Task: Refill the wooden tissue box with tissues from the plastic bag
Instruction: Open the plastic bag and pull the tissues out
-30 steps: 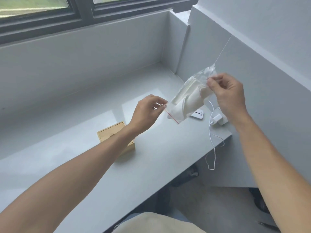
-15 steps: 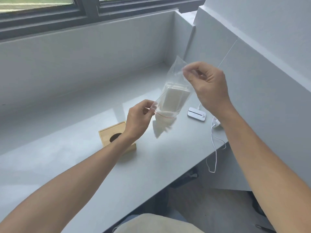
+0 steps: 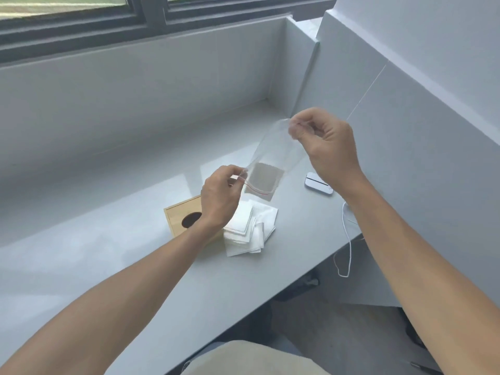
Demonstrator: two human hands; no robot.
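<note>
The emptied plastic bag (image 3: 273, 158) is pinched by the left hand (image 3: 219, 197) and right hand (image 3: 326, 147); tissues (image 3: 250, 228), heaped at the wooden tissue box's (image 3: 181, 212) 3 o'clock, remain to be loaded.

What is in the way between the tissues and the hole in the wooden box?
The left hand and its wrist hang over the wooden box, partly covering its hole. The tissues lie right beside it.

Both hands pinch upended plastic bag (image 3: 270, 161); tissues (image 3: 249, 228) beside wooden box (image 3: 184, 215).
</note>
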